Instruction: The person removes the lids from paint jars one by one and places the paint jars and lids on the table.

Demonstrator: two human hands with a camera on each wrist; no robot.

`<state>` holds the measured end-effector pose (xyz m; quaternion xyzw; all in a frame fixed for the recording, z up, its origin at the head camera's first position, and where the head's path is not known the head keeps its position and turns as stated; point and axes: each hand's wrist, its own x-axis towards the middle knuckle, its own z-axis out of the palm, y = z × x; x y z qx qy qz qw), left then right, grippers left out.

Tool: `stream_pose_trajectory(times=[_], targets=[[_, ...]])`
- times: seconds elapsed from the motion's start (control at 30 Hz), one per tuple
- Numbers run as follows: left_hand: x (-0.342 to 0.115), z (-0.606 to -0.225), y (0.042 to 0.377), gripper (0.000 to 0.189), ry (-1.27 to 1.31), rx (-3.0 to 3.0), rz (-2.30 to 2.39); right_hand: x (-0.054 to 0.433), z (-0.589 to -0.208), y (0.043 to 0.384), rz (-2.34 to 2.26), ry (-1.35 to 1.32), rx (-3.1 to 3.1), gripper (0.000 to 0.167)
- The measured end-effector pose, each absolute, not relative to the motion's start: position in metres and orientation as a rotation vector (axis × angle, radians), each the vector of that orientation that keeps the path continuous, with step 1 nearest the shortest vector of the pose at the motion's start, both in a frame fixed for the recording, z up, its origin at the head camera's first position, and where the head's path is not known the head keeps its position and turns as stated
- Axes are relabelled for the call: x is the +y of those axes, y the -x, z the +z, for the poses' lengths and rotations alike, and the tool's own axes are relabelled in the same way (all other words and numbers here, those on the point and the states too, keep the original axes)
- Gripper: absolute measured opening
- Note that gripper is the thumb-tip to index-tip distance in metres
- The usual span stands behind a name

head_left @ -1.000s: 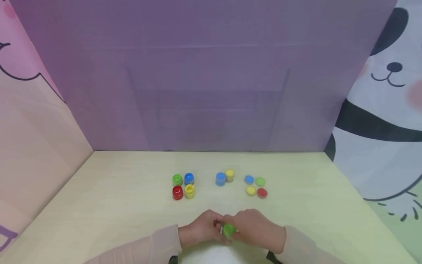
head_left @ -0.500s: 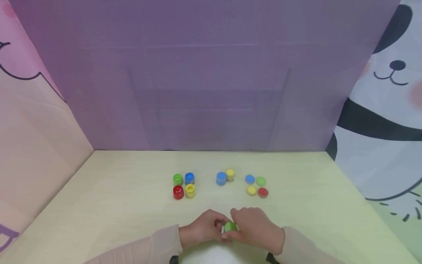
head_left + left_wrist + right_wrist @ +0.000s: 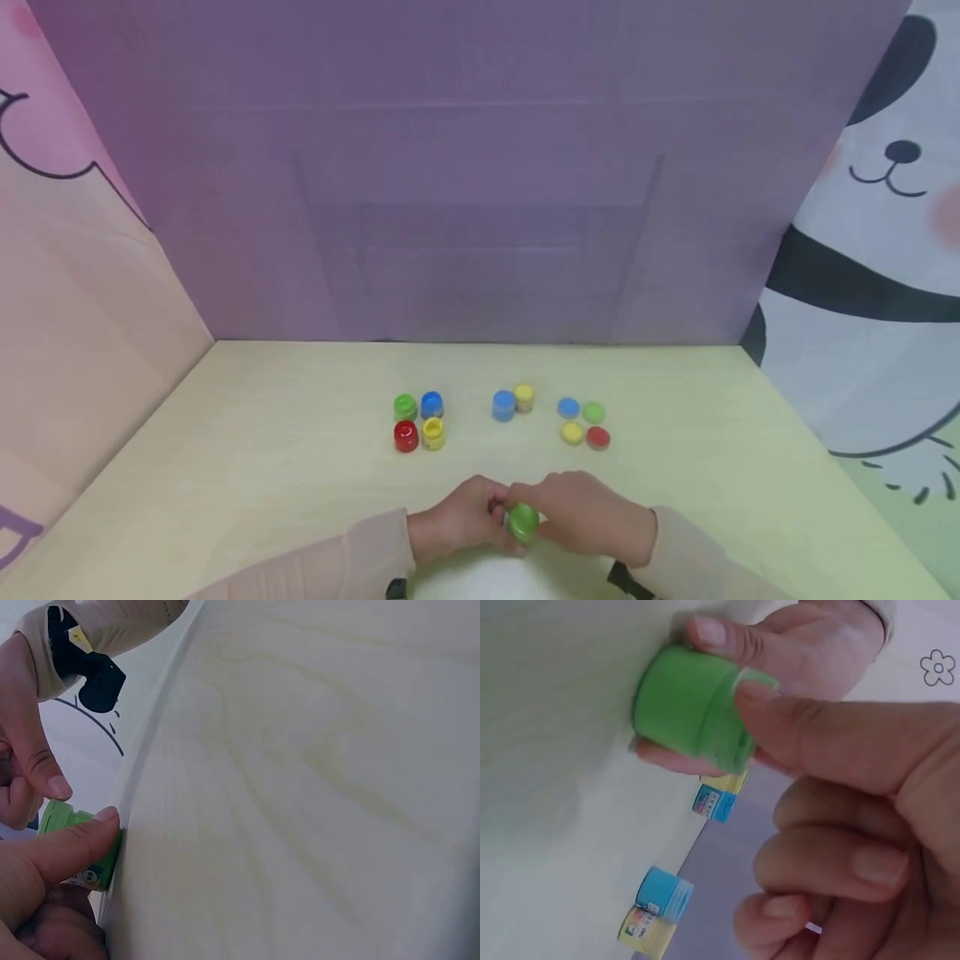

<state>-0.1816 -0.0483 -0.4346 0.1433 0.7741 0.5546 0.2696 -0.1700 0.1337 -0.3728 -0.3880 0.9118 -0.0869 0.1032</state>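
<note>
A small green paint jar (image 3: 523, 523) is between both hands near the front of the table. My left hand (image 3: 467, 517) grips its body, with the thumb on one side and fingers on the other, as the right wrist view shows. My right hand (image 3: 588, 512) is at its translucent green lid (image 3: 731, 724), forefinger reaching round the far side and thumb at the near side. In the left wrist view the jar (image 3: 105, 866) lies tilted under the left thumb, and one right fingertip touches its top end. The remaining right fingers are curled.
Green (image 3: 405, 407), blue (image 3: 432, 406), red (image 3: 406, 437) and yellow (image 3: 433, 434) jars stand uncapped at left. A blue jar (image 3: 504, 406) and yellow jar (image 3: 524, 397) stand mid-table. Blue (image 3: 568, 407), green (image 3: 593, 412), yellow (image 3: 572, 433) and red (image 3: 598, 437) lids lie right.
My right hand has turned at the lid: half a second ago its thumb crossed the green top, now the forefinger reaches over the far side. The left hand keeps its grip.
</note>
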Motion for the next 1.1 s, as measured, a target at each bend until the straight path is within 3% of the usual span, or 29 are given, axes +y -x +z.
stream_pose_trajectory(times=[0.17,0.4,0.7,0.83,1.0,1.1], targets=[[-0.048,-0.435,0.182,0.026,-0.402,2.117,1.492,0.134,-0.376,0.169,-0.332,1.110,2.755,0.028],[-0.047,-0.436,0.183,0.028,-0.406,2.143,1.500,0.126,-0.381,0.163,-0.279,0.899,2.876,0.045],[-0.049,-0.434,0.182,0.034,-0.379,2.116,1.471,0.127,-0.373,0.164,-0.235,1.024,2.764,0.022],[-0.049,-0.434,0.182,0.035,-0.368,2.086,1.478,0.131,-0.370,0.165,-0.240,1.070,2.735,0.033],[-0.048,-0.435,0.182,0.026,-0.366,2.125,1.458,0.132,-0.371,0.163,-0.318,1.056,2.758,0.028],[-0.046,-0.436,0.183,0.024,-0.363,2.155,1.447,0.130,-0.373,0.161,-0.304,0.974,2.794,0.037]])
